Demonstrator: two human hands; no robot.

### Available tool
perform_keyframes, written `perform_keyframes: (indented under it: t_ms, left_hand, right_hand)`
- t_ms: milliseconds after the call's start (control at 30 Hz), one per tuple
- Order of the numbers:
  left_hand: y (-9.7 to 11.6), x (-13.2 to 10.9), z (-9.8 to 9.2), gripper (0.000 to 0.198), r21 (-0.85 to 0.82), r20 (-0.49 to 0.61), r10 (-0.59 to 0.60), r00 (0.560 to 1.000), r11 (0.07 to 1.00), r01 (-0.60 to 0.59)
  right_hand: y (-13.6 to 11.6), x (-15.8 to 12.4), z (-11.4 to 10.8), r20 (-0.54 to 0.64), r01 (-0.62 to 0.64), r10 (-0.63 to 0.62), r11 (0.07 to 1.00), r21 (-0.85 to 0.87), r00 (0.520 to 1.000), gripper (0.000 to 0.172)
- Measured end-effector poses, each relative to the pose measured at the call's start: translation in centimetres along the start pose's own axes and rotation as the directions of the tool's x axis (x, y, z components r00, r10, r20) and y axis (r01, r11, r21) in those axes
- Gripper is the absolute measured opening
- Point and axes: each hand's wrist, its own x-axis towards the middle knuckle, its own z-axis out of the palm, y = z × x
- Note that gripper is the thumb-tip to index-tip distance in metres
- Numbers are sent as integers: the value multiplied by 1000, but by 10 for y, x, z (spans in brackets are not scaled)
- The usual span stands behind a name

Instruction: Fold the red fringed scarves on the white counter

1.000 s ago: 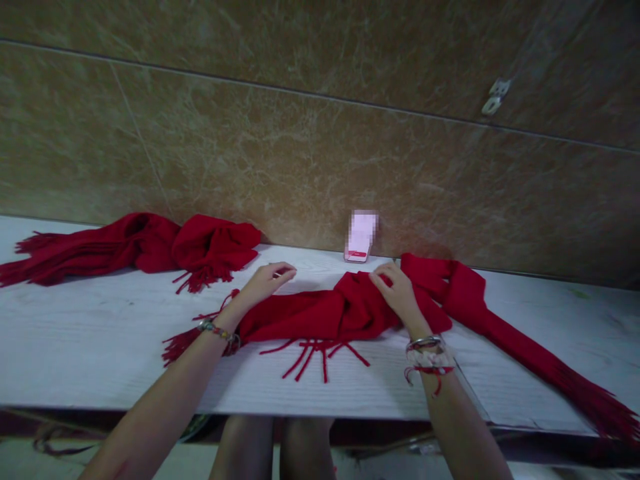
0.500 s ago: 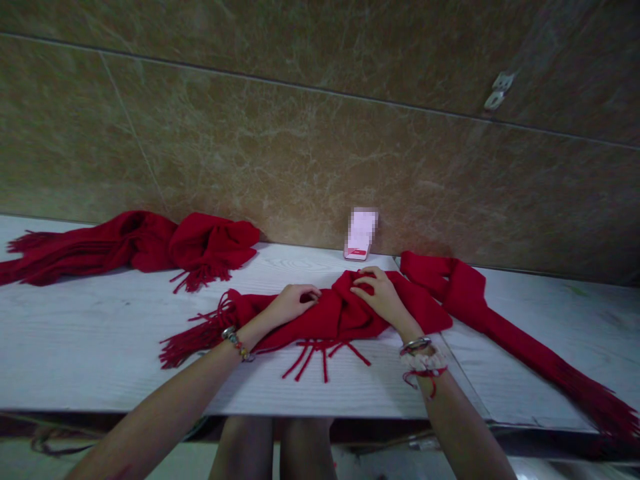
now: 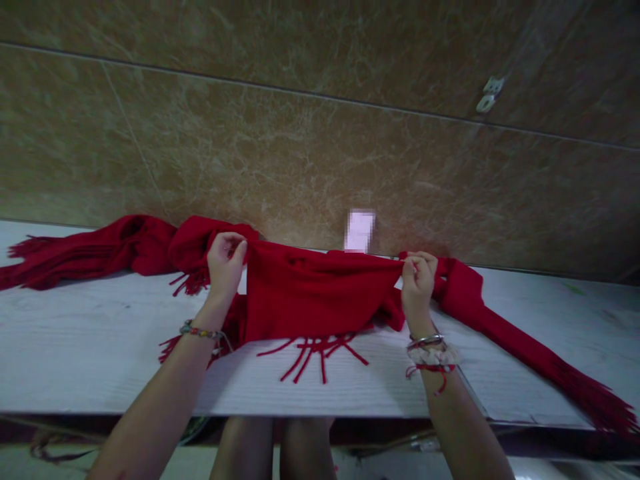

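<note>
A red fringed scarf (image 3: pixel 315 293) is stretched and lifted between both my hands above the white table (image 3: pixel 100 360). My left hand (image 3: pixel 226 261) pinches its upper left corner. My right hand (image 3: pixel 417 280) pinches the upper right corner. The scarf's lower edge and fringe (image 3: pixel 315 350) still rest on the table. Both wrists wear bracelets.
Another red scarf (image 3: pixel 115 247) lies bunched at the back left, a third red scarf (image 3: pixel 500 327) trails off to the right. A small pink-white blurred object (image 3: pixel 360 230) leans against the brown marble wall (image 3: pixel 320 147). My knees show below the table's front edge.
Both hands went from resting on the bunched scarf to gripping its top edge, moved apart and upward, spreading the cloth flat between them.
</note>
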Motion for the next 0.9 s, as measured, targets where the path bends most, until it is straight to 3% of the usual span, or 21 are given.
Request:
perform_keyframes:
  t_ms: [67, 100, 167, 233, 267, 333, 433, 567, 633, 700, 767, 900]
  left_hand:
    - [2, 4, -9, 21, -110, 162, -50, 986, 992, 69]
    - [3, 5, -12, 26, -141, 308, -77, 948, 982, 125]
    - [4, 2, -12, 37, -122, 599, -109, 793, 967, 224]
    - [4, -3, -6, 43, -33, 762, -122, 636, 974, 226]
    - [4, -6, -2, 42, 15, 803, -129, 582, 980, 197]
    - [2, -12, 7, 38, 94, 843, -148, 517, 987, 128]
    - [-1, -20, 15, 32, 167, 852, -184, 490, 983, 77]
    - [-2, -28, 18, 26, 201, 876, -209, 435, 977, 65]
    - [-2, -30, 21, 27, 188, 874, -219, 434, 975, 115]
    - [-3, -32, 24, 28, 168, 852, -228, 471, 972, 166]
    - [-4, -33, 26, 28, 147, 835, -229, 500, 969, 199]
    - [-1, -34, 27, 32, 99, 855, -211, 474, 963, 250]
  right_hand:
    - [-2, 0, -1, 132, -38, 25, 994, 102, 991, 24]
    - [-3, 0, -1, 226, -75, 38, 984, 160, 973, 28]
    - [-4, -1, 1, 387, -147, 46, 961, 236, 921, 37]
    - [-6, -3, 4, 460, -156, 34, 961, 229, 887, 39]
    - [-8, -4, 7, 473, -133, 21, 970, 205, 881, 37]
    - [-14, -10, 12, 503, -58, -29, 986, 156, 864, 27]
    - [-26, -23, 20, 567, 84, -124, 992, 96, 814, 16]
    - [-38, -44, 33, 658, 233, -197, 972, 33, 727, 27]
    - [-41, -52, 38, 683, 266, -217, 963, 34, 698, 24]
    - [-44, -55, 41, 664, 253, -218, 966, 45, 715, 13]
    - [-46, -53, 40, 613, 198, -203, 977, 77, 764, 10]
    - [-47, -37, 26, 457, 40, -131, 978, 203, 880, 14]
